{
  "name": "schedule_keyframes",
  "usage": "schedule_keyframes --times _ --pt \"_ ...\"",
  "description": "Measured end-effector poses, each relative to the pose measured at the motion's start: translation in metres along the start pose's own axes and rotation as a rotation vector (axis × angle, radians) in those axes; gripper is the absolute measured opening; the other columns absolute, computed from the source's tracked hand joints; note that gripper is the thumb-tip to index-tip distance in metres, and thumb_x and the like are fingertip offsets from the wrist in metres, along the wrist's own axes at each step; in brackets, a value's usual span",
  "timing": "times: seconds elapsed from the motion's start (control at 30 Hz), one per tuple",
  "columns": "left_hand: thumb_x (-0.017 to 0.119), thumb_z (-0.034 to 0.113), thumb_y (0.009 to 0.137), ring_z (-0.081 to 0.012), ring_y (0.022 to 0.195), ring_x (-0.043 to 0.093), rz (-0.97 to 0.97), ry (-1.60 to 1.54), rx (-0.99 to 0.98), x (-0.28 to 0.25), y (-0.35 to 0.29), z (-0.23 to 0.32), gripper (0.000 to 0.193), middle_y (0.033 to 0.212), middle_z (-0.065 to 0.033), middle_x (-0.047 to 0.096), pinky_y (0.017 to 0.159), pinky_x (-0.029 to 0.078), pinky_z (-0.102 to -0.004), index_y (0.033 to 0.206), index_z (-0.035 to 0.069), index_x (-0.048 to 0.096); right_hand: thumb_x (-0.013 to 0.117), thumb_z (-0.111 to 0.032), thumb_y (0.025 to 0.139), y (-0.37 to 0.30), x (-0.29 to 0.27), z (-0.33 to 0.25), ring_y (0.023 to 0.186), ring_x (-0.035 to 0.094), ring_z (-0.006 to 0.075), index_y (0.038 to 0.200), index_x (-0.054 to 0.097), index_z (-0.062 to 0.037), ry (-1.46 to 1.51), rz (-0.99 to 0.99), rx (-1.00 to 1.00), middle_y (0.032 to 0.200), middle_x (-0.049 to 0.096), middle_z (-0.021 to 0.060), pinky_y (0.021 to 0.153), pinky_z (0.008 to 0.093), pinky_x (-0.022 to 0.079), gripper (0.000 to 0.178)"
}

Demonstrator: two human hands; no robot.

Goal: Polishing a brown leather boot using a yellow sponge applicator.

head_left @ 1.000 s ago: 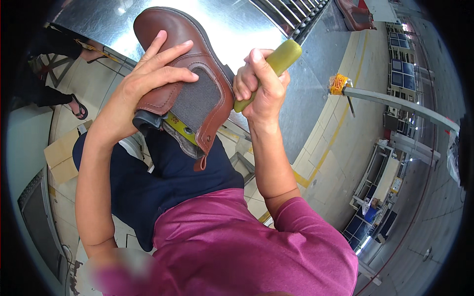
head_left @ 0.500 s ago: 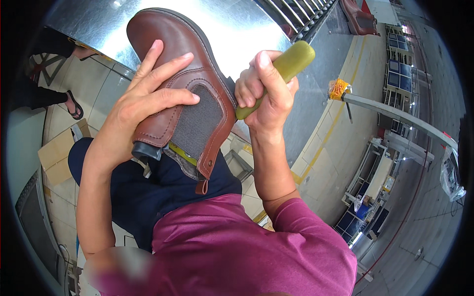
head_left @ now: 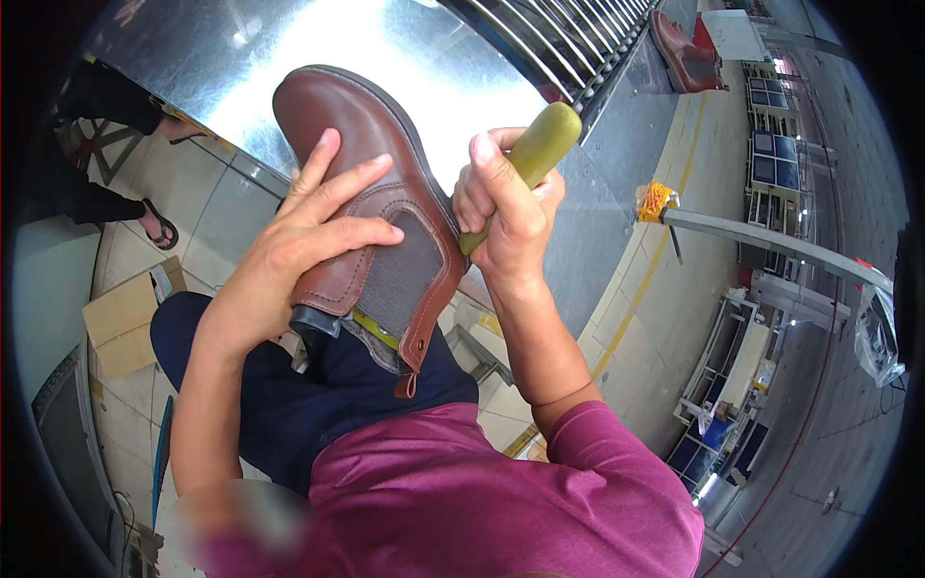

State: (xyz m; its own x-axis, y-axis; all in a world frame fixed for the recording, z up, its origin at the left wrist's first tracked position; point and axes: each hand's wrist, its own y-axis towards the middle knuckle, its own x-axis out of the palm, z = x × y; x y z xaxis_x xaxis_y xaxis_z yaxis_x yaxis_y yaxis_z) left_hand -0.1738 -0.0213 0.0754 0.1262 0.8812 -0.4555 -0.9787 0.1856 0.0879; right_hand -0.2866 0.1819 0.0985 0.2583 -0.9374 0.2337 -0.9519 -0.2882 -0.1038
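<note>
A brown leather ankle boot (head_left: 337, 111) with a dark sole lies tilted on its side in front of me, toe pointing away. My left hand (head_left: 284, 255) holds it, fingers spread across the upper and touching the dark grey elastic panel (head_left: 409, 275); the thumb is out of sight. My right hand (head_left: 515, 217) is closed round an olive-green, rounded bar-like tool (head_left: 545, 143). The tool's lower end meets the sole edge near the heel. A black piece (head_left: 313, 323) shows at the boot's opening, with something yellow-green inside. The pull loop (head_left: 406, 385) hangs toward my lap.
Beyond the boot lies a shiny metal table (head_left: 241, 67) with a metal roller rack (head_left: 540, 43). Another brown boot (head_left: 679, 53) stands at the far right. A cardboard box (head_left: 125, 323) is on the floor at left, near another person's sandalled foot (head_left: 159, 226). A metal bar (head_left: 771, 231) juts across the right.
The boot and both hands sit slightly lower in view, the boot a little to the right. My right hand still grips the green tool at the heel edge.
</note>
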Motion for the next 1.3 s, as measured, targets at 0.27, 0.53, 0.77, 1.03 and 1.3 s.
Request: schedule_keyframes --times 0.27,0.53,0.77,1.03,1.3 --pt "0.071 -0.018 0.063 -0.0374 0.163 0.014 -0.038 -0.009 0.046 -0.007 -0.002 -0.002 0.073 0.167 -0.0046 0.043 0.131 0.021 -0.0537 0.126 0.018 0.073 0.077 -0.019 0.095 0.021 0.022 0.001 0.043 0.038 0.0071 0.096 0.060 -0.0022 -0.093 -0.024 -0.016 0.059 0.046 -0.0022 0.041 0.0252 0.030 0.024" --pt "0.080 -0.010 0.072 -0.0427 0.161 0.013 -0.066 -0.024 0.082 -0.010 0.001 0.000 0.064 0.168 -0.0031 0.039 0.128 0.020 -0.0651 0.126 0.022 0.071 0.078 -0.018 0.095 0.089 0.069 0.013 0.048 0.045 0.0042 0.088 0.061 -0.0068 -0.063 -0.116 -0.145 0.062 0.053 -0.0043 0.044 0.0231 0.033 0.021" --pt "0.077 -0.021 0.062 -0.0367 0.162 0.011 -0.081 -0.012 0.028 -0.010 0.001 0.001 0.077 0.168 -0.0002 0.040 0.132 0.023 -0.0549 0.125 0.022 0.074 0.078 -0.017 0.095 0.116 0.105 0.014 0.043 0.035 0.0048 0.094 0.059 -0.0052 0.018 -0.158 -0.146 0.058 0.042 -0.0059 0.039 0.0241 0.026 0.022" --pt "0.077 -0.020 0.064 -0.0392 0.162 0.007 -0.077 -0.038 0.061 -0.010 0.002 -0.003 0.075 0.168 0.0006 0.039 0.128 0.019 -0.0694 0.125 0.022 0.073 0.078 -0.016 0.095 0.138 0.138 0.023 0.043 0.034 0.0043 0.093 0.058 -0.0073 -0.006 -0.221 -0.038 0.059 0.041 -0.0065 0.041 0.0242 0.025 0.021" --pt "0.078 -0.018 0.065 -0.0405 0.162 0.007 -0.058 -0.037 0.096 -0.005 -0.004 -0.009 0.073 0.167 -0.0016 0.039 0.125 0.021 -0.0737 0.127 0.021 0.073 0.077 -0.019 0.095 0.156 0.167 0.034 0.042 0.037 0.0061 0.092 0.056 -0.0054 -0.062 -0.374 0.090 0.058 0.044 -0.0056 0.041 0.0260 0.030 0.025"
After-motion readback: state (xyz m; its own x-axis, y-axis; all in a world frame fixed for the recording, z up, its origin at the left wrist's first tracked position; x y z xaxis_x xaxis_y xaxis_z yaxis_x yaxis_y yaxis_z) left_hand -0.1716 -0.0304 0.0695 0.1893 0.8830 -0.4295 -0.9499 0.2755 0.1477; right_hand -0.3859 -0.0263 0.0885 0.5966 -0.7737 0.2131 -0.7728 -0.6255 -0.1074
